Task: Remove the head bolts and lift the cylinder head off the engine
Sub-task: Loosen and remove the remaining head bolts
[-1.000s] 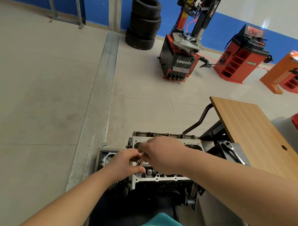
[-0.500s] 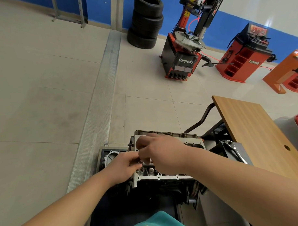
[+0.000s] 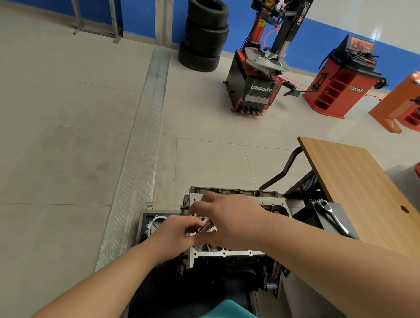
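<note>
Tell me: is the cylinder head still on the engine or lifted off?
Still on. The cylinder head sits flat on the engine, both hands working over its top; left hand pinches small metal parts.

A: Items along the back wall?
B: One stack of black tyres (image 3: pixel 204 34); one red-and-black Lanpody tyre changer (image 3: pixel 260 69) just right of it; one red Lanpody wheel balancer (image 3: pixel 342 83) further right; one orange machine (image 3: pixel 407 104) at the right edge.

A: Nearer items?
B: One wooden desk (image 3: pixel 362 189), right of centre; one ratchet wrench (image 3: pixel 332 216) lying on a black surface beside the desk; one metal floor channel (image 3: pixel 141 142) running across the pale tiled floor (image 3: pixel 49 140).
</note>
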### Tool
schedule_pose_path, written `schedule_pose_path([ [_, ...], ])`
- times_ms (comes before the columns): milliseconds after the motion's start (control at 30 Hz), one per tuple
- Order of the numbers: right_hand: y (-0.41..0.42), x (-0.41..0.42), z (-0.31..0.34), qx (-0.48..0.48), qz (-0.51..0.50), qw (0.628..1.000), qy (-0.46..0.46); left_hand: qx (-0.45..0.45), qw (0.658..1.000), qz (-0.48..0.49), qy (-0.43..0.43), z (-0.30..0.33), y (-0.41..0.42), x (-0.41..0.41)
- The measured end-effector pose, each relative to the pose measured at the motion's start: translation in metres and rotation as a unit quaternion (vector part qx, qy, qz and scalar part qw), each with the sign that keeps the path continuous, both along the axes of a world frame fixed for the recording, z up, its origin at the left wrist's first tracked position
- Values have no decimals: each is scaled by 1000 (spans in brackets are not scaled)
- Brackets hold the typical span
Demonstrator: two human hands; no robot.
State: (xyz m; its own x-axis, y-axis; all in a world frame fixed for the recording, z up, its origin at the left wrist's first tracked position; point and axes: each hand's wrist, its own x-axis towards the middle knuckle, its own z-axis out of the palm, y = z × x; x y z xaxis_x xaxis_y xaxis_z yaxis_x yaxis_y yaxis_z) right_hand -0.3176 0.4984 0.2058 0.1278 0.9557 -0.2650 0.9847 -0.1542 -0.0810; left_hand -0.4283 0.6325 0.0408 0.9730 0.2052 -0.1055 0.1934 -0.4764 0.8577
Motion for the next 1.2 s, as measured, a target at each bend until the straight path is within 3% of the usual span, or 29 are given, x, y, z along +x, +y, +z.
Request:
schedule_pose_path([
  [100, 3, -2, -7, -14, -77, 995, -65, -5, 999, 46, -4, -3, -4, 3],
  [167, 3, 0, -7, -21, -34, 997, -72, 3, 1000, 25, -14, -5, -7, 3],
  [300, -5, 7, -1, -16, 90, 995, 29, 11, 1000, -1, 0, -5, -5, 0],
  [367, -6, 3, 0, 12, 54, 997, 49, 22, 1000, 8, 0, -4, -3, 2],
  [467, -2, 0, -5, 2, -70, 997, -28, 8, 999, 39, -7, 0, -6, 6],
  [600, -1, 4, -7, -31, -15, 999, -10, 26, 999, 28, -29, -3, -8, 5],
  [700, -5, 8, -8, 2, 39, 999, 23, 30, 999, -20, 2, -1, -6, 1],
  [833, -3, 3, -23, 25, -101, 993, 59, 39, 999, 16, 12, 0, -6, 6],
  [900, -1, 3, -33, 26, -210, 967, 144, 75, 996, 47, 13, -7, -8, 10],
  [1000, -6, 0, -44, 96, -343, 860, 365, 159, 986, 18, 35, -20, -4, 11],
  [1067, -10, 0, -49, 164, -382, 818, 398, 212, 975, -4, 68, -30, 2, 8],
  [1200, -23, -1, -53, 277, -366, 798, 391, 265, 957, -75, 87, -35, 4, 7],
])
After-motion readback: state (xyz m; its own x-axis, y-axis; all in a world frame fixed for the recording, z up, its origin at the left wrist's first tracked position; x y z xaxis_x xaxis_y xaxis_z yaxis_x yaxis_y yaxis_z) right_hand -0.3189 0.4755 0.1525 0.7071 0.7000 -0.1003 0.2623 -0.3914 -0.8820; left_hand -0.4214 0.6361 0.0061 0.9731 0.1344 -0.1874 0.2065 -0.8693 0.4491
